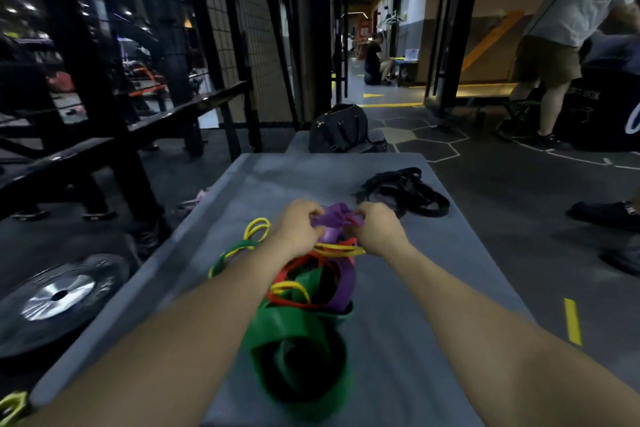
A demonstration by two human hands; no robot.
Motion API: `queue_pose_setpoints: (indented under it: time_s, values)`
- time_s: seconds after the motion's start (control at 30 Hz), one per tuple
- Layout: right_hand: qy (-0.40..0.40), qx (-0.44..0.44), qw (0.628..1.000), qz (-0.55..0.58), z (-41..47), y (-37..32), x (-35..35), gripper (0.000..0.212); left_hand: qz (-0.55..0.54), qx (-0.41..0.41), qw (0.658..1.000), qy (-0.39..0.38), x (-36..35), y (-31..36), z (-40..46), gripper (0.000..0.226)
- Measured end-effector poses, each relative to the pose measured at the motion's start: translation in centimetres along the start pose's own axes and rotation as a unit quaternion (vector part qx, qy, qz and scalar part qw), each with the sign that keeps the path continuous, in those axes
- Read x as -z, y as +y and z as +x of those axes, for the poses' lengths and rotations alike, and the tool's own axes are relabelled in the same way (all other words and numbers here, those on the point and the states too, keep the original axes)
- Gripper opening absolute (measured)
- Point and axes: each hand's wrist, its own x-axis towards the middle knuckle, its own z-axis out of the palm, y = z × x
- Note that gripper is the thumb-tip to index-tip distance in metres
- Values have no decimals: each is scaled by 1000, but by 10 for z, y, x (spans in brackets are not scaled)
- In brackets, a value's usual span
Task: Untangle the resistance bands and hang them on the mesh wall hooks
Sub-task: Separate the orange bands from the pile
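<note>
While the bands are mostly one knot in front of me, I read the scene from my left across. On the floor at far left lies a weight plate (59,295), and behind it the mesh wall (242,21) rises beyond a dark bench; I cannot make out hooks on it from here, and nothing coloured hangs there. On the grey worktop (398,374), thin yellow bands (257,227) and a green loop trail out to the left of my wrist. My left hand (300,226) is curled closed, fingers pinching one side of the purple band (334,215). The main tangle (311,291) runs from between my hands back toward me: red, yellow, purple and a wide green band (294,350) wound through each other, the green one lying nearest my body. My right hand (375,229) is closed too, gripping the other side of the same purple bunch, so both hands hold it up at the far end of the pile, just apart from each other. Further right and well apart from the coloured knot sits a heap of black bands (405,192), also on the worktop.

As I judge it, I am at the very start: I am working the purple band free, no band is fully separated, and none is hung. All the untangling and every trip to the mesh wall are left.
</note>
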Motion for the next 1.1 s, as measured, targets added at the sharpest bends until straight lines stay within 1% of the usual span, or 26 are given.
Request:
queue_pose_setpoints:
  time_s: [0.03,0.07,0.1,0.13,0.17,0.27,0.33,0.4,0.47,0.53,0.6,0.73,0.83,0.97,1.1]
  values:
    - [-2,9,1000,0,-12,-8,-3,28,-3,8,1000,10,6,-8,-13,32]
    - [-4,13,1000,0,-23,-15,-6,19,-4,18,1000,18,12,-15,-26,33]
    - [-2,19,1000,6,-33,-20,-9,19,-9,26,999,26,17,-23,-38,34]
    - [-2,21,1000,7,-41,-24,-14,31,-15,38,999,30,22,-30,-49,34]
    - [-2,24,1000,5,-49,-28,-18,37,-24,45,998,33,26,-38,-58,34]
    - [-14,18,1000,1,-68,-34,-30,18,-34,63,997,22,31,-56,-82,30]
    - [-28,23,999,-17,-76,-36,-39,20,-32,66,997,15,28,-66,-93,32]
    - [-39,28,999,-19,-79,-38,-47,16,-31,74,997,6,25,-73,-100,36]
    - [-49,40,998,-30,-81,-40,-54,17,-38,86,996,-5,21,-82,-106,39]
    - [-63,46,996,-54,-79,-38,-61,12,-50,102,993,-11,15,-91,-110,35]
    - [-83,49,991,-88,-78,-29,-66,18,-63,113,991,-19,8,-99,-116,29]
    - [-126,102,973,-166,-77,-13,-69,24,-32,129,989,-63,3,-112,-125,36]
    - [-151,123,956,-222,-78,-11,-66,26,-40,132,989,-62,5,-115,-119,36]
    - [-175,161,919,-315,-81,-10,-65,36,-44,117,990,-63,4,-109,-113,31]
    - [-181,148,900,-369,-81,-14,-65,36,-32,118,988,-92,1,-106,-113,30]
